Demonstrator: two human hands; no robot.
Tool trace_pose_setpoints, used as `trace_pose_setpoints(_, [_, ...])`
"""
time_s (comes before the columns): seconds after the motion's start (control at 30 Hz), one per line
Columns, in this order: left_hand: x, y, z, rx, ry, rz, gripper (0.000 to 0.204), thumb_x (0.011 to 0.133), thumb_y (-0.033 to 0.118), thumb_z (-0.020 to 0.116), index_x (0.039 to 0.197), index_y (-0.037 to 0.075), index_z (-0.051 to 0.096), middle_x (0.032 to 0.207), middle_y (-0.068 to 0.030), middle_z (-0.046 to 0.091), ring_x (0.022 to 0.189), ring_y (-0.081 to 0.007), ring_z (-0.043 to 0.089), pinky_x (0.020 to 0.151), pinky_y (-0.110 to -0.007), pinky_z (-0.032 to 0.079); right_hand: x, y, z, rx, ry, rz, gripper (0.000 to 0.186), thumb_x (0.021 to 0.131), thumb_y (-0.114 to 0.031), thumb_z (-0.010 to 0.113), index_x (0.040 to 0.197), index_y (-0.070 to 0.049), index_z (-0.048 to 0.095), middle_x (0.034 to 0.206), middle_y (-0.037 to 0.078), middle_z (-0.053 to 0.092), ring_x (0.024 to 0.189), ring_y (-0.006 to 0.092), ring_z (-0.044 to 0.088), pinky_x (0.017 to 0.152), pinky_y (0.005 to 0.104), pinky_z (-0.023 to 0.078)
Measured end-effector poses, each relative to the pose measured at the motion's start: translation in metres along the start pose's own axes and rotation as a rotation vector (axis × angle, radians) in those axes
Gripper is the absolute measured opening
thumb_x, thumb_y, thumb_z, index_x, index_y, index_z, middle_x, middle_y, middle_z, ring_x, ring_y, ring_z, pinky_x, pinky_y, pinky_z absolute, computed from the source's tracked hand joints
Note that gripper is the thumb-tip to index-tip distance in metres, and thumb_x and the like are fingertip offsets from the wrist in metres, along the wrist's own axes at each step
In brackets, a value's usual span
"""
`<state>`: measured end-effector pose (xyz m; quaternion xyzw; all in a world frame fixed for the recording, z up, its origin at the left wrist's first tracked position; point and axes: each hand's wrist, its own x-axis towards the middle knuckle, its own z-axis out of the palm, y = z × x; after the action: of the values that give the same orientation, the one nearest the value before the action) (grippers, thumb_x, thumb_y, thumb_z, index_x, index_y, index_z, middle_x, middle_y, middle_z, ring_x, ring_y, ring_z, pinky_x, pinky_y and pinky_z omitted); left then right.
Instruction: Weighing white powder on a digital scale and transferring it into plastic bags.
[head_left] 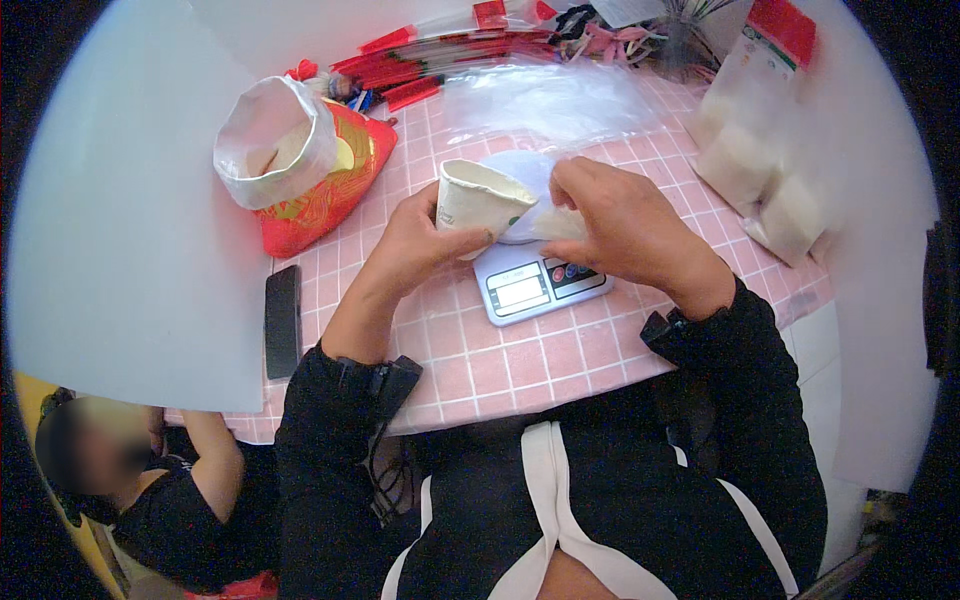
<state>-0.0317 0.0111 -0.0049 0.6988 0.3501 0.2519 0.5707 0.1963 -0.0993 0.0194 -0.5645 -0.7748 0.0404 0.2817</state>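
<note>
My left hand [420, 235] is wrapped round a white paper cup [472, 205], its rim pinched out of round and tipped toward my right hand. My right hand [630, 220] has its fingers bent in a pinch on a clear plastic bag [560, 222] with something pale in it; the bag is partly hidden by the fingers. Both hands are over a white digital kitchen scale [540, 308] with a lit display. The scale's round pan [520, 162] shows behind the cup and bag. I cannot see what the cup contains.
At the left stands an open red sack [330, 205] of pale grain, its white rim rolled down. A black phone [283, 322] lies below it. Flat clear bags [545, 100] and red packaging [440, 60] lie behind; filled bags [750, 175] lie right. Another person [170, 490] sits lower left.
</note>
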Motion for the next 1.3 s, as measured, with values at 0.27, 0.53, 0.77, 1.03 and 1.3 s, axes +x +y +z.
trace_pose_setpoints(0.27, [0.002, -0.009, -0.003, -0.204, 0.018, 0.088, 0.055, 0.073, 0.008, 0.080, 0.122, -0.001, 0.056, 0.112, -0.0123, 0.066, 0.097, -0.0178, 0.065, 0.084, -0.032, 0.053, 0.001, 0.014, -0.001, -0.137, 0.038, 0.055, 0.021, 0.084, -0.022, 0.067, 0.085, -0.005, 0.053, 0.084, 0.014, 0.060, 0.076, 0.0377, 0.061, 0.066, 0.0449, 0.049])
trace_pose_setpoints(0.53, [0.007, -0.025, -0.017, -0.486, -0.007, 0.213, 0.059, 0.075, 0.012, 0.080, 0.125, -0.002, 0.053, 0.115, -0.0124, 0.064, 0.102, -0.0202, 0.064, 0.091, -0.035, 0.051, 0.030, 0.039, -0.041, 0.129, 0.275, 0.294, 0.020, 0.088, -0.018, 0.068, 0.085, -0.002, 0.056, 0.069, 0.010, 0.060, 0.059, 0.0185, 0.062, 0.054, 0.0332, 0.049])
trace_pose_setpoints(0.77, [0.007, -0.024, -0.018, -0.514, 0.005, 0.194, 0.057, 0.077, 0.010, 0.079, 0.127, -0.002, 0.053, 0.117, -0.0122, 0.064, 0.104, -0.0208, 0.063, 0.092, -0.035, 0.051, 0.035, 0.071, -0.017, 0.064, 0.490, 0.025, 0.019, 0.087, -0.018, 0.070, 0.085, -0.004, 0.058, 0.064, 0.004, 0.055, 0.057, 0.0115, 0.050, 0.053, 0.0277, 0.043])
trace_pose_setpoints(1.03, [0.009, -0.029, -0.019, -0.539, 0.015, 0.193, 0.059, 0.076, 0.006, 0.077, 0.128, -0.003, 0.051, 0.119, -0.0128, 0.063, 0.106, -0.0214, 0.062, 0.093, -0.035, 0.051, 0.021, 0.024, -0.005, 0.185, 0.354, 0.176, 0.020, 0.084, -0.020, 0.072, 0.087, -0.005, 0.059, 0.072, 0.008, 0.058, 0.059, 0.0155, 0.057, 0.055, 0.0315, 0.046])
trace_pose_setpoints(1.3, [0.010, -0.028, -0.015, -0.553, 0.040, 0.112, 0.059, 0.077, 0.006, 0.076, 0.129, -0.002, 0.050, 0.119, -0.0131, 0.062, 0.106, -0.0216, 0.063, 0.092, -0.035, 0.051, 0.012, 0.035, 0.010, -0.102, 0.193, 0.112, 0.019, 0.080, -0.019, 0.070, 0.091, -0.006, 0.062, 0.086, 0.012, 0.064, 0.075, 0.0334, 0.064, 0.069, 0.0410, 0.051])
